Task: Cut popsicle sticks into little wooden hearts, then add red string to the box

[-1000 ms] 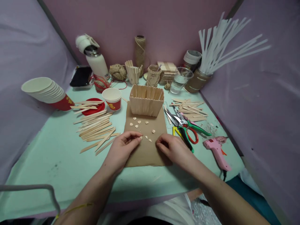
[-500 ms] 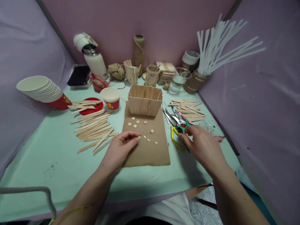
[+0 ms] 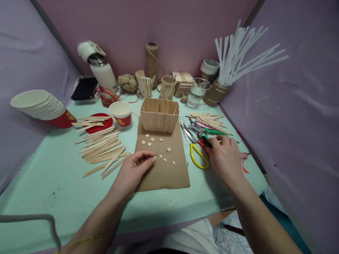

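My left hand point(image 3: 136, 169) rests over the left edge of a brown cardboard sheet point(image 3: 172, 176). Its thumb and forefinger pinch a small wooden chip point(image 3: 155, 159). Several similar rounded wood chips point(image 3: 168, 150) lie scattered on the cardboard. My right hand point(image 3: 225, 155) is closed at the tool pile, its fingers on a black-handled tool point(image 3: 207, 141) whose far end is hidden among the others. Beside it lie scissors point(image 3: 199, 157) with one yellow and one red handle. Green-handled cutters point(image 3: 212, 131) lie just beyond my fingers. A scalloped box of wooden sticks point(image 3: 159, 120) stands at the cardboard's far end.
Loose wooden sticks point(image 3: 103, 144) cover the left side, more point(image 3: 206, 118) the right. A paper cup point(image 3: 121, 114), stacked cups point(image 3: 45, 109), a bottle point(image 3: 104, 76) and twine point(image 3: 128, 83) stand behind. A glass of water point(image 3: 197, 93) and a jar of white strips point(image 3: 217, 93) are at back right.
My right hand has left the green handle and closed by the black one. The green-handled cutters now lie with their handle pointing right. My left hand keeps its pinch; the view has shifted slightly.
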Tool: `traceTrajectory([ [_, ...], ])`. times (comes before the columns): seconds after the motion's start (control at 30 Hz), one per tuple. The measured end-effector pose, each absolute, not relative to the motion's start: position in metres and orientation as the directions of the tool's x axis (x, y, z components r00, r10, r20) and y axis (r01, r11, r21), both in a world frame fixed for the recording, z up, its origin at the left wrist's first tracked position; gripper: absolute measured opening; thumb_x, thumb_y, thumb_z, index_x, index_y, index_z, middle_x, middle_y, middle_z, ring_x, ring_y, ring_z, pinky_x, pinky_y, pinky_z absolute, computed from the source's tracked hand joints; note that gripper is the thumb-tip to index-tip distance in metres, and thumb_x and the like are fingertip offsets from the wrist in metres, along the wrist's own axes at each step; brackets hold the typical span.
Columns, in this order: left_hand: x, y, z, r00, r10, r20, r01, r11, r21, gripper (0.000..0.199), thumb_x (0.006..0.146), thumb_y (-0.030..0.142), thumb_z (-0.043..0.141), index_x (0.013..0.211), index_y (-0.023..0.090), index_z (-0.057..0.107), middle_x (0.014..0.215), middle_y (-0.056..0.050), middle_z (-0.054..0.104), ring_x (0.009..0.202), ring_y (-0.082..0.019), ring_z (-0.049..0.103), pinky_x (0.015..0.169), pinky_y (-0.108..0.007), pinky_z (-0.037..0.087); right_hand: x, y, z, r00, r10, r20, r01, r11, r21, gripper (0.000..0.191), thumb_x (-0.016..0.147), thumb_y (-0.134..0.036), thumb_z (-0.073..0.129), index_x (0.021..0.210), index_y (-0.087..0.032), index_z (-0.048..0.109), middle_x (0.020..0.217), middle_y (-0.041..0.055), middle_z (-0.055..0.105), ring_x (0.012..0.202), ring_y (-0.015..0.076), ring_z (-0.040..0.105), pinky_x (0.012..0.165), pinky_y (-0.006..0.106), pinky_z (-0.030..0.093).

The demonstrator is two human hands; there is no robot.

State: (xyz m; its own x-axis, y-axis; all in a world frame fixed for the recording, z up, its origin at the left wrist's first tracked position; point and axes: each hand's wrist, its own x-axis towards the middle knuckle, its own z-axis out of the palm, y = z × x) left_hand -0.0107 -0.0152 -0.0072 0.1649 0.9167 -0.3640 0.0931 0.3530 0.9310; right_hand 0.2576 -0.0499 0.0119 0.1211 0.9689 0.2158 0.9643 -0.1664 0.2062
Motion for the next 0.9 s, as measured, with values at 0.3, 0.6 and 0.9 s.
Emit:
traceTrajectory([
  [0.3,-0.009,-0.015,-0.006,0.199,0.893,-0.404,-0.026,0.417,0.909,0.021,0.069,0.032,0.076,0.085,0.019,0.07,0.071,0.001,0.063,0.065,-0.01,0.052,0.059,-0.02,0.038,0.243,-0.052,0.005,0.173,0.98,-0.096,0.98,-0.162,0.119,0.021,0.09,-0.025,0.053,0.104,-0.009,0.055,0.094,0.0169,0.064,0.085,0.029,0.06,0.065,0.033,0.036],
  [0.6,-0.008,-0.015,0.0,0.245,0.852,-0.462,-0.224,0.514,0.828,0.023,0.064,0.027,0.08,0.08,0.015,0.069,0.068,0.001,0.062,0.059,-0.006,0.052,0.057,-0.018,0.039,0.247,-0.056,0.009,0.296,0.926,-0.233,0.915,-0.345,-0.21,0.027,0.079,-0.03,0.055,0.101,-0.014,0.058,0.085,0.0106,0.068,0.072,0.0236,0.062,0.058,0.029,0.036],
  [0.9,-0.005,-0.018,-0.002,0.275,0.82,-0.502,-0.298,0.569,0.767,0.022,0.066,0.023,0.08,0.08,0.014,0.065,0.069,0.002,0.059,0.056,-0.004,0.053,0.055,-0.016,0.042,0.256,-0.115,0.014,-0.005,0.858,-0.514,0.292,-0.491,-0.821,0.034,0.073,-0.049,0.063,0.087,-0.019,0.057,0.068,-0.0015,0.055,0.054,0.0119,0.047,0.048,0.023,0.036],
])
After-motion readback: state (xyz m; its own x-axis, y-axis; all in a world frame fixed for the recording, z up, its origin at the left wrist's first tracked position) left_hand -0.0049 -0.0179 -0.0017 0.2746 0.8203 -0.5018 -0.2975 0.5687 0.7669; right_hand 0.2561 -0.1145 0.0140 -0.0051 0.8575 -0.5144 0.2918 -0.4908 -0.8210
